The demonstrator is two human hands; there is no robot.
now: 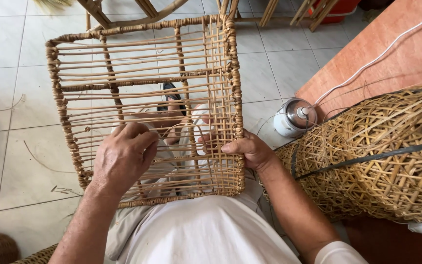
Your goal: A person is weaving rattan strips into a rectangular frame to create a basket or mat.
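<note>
The rattan panel (145, 107) is woven only along its right strip; the rest is bare rods. The left hand (123, 156) pinches a strand, and the right hand (250, 149) grips the panel's edge.

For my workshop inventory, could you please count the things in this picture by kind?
Rattan frame panel, held by left hand and right hand: 1
Bundled woven rattan baskets: 1 bundle
Small white electric pot: 1
White cord: 1
Total: 4
</note>
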